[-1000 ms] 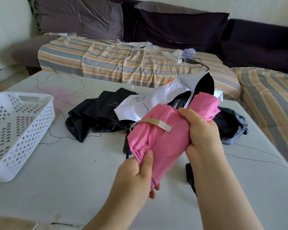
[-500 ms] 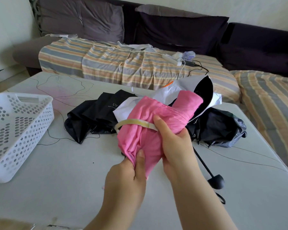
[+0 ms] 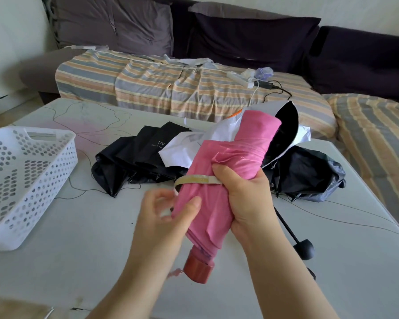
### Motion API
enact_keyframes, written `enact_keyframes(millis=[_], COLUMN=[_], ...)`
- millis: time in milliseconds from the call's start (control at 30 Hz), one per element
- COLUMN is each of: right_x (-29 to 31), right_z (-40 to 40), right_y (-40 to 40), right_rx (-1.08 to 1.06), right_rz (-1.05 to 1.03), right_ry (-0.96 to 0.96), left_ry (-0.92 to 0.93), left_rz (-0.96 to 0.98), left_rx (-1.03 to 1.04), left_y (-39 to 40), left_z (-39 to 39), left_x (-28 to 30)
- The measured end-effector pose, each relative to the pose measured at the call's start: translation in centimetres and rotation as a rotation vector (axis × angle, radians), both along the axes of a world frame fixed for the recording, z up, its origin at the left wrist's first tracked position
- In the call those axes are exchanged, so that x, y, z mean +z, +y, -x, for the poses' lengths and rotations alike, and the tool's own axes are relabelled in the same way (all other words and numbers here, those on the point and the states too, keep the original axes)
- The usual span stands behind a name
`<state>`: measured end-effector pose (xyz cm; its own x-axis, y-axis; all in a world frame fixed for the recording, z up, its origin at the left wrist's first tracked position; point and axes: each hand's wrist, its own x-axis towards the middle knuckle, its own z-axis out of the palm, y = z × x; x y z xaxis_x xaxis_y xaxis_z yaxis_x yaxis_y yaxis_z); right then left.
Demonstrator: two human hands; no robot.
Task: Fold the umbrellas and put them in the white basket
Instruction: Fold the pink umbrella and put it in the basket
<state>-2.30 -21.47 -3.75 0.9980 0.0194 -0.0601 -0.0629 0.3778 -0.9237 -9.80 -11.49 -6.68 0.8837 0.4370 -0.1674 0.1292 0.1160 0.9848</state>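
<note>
A rolled pink umbrella (image 3: 235, 162) with a red handle (image 3: 198, 269) stands tilted above the table. My right hand (image 3: 244, 199) grips its middle, holding a beige strap (image 3: 195, 180) against the cloth. My left hand (image 3: 168, 217) is blurred at the umbrella's left side, thumb on the pink cloth near the strap's end. Behind lie a black umbrella (image 3: 134, 162), a white umbrella (image 3: 194, 146) with black lining, and a dark grey umbrella (image 3: 309, 176). The white basket (image 3: 25, 176) sits at the left.
The grey table (image 3: 78, 249) carries thin black lines. A black knob handle on a rod (image 3: 303, 248) lies right of my right arm. A sofa with a striped cover (image 3: 171, 88), a power strip and cables stands behind the table.
The pink umbrella has turned more upright and its red handle now shows below. My right hand slid down over the strap; my left hand shifted to the strap's left end.
</note>
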Motion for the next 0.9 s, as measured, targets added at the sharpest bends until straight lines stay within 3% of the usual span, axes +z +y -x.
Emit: enact_keyframes(millis=[100, 200, 267, 333, 500, 667, 833, 900], right_x=[-0.4, -0.9, -1.0, -1.0, -1.1, -1.1, -0.8, -0.6], right_z=[-0.1, 0.2, 0.5, 0.7, 0.7, 0.7, 0.9, 1.0], right_y=[0.0, 0.5, 1.1, 1.6, 1.7, 1.7, 1.3, 1.2], right_rx=[-0.038, -0.056, -0.032, 0.016, 0.093, 0.11, 0.194, 0.234], right_rz=[0.052, 0.108, 0.094, 0.015, -0.086, -0.151, -0.234, -0.247], right_ry=[-0.016, -0.047, -0.022, 0.037, 0.11, 0.142, 0.14, 0.143], left_ry=[-0.333, -0.572, -0.679, -0.655, -0.528, -0.254, 0.181, 0.203], left_rz=[-0.669, -1.041, -1.166, -1.102, -0.735, -0.382, 0.101, 0.21], left_rx=[0.19, 0.151, 0.136, 0.107, 0.016, -0.104, -0.489, -0.583], left_y=[0.0, -0.7, -1.4, -1.4, -0.5, -0.1, 1.1, 1.2], left_z=[0.8, 0.6, 0.6, 0.2, -0.1, 0.3, 0.7, 0.9], left_x=[0.1, -1.5, -1.9, -2.2, -1.8, -0.6, 0.3, 0.5])
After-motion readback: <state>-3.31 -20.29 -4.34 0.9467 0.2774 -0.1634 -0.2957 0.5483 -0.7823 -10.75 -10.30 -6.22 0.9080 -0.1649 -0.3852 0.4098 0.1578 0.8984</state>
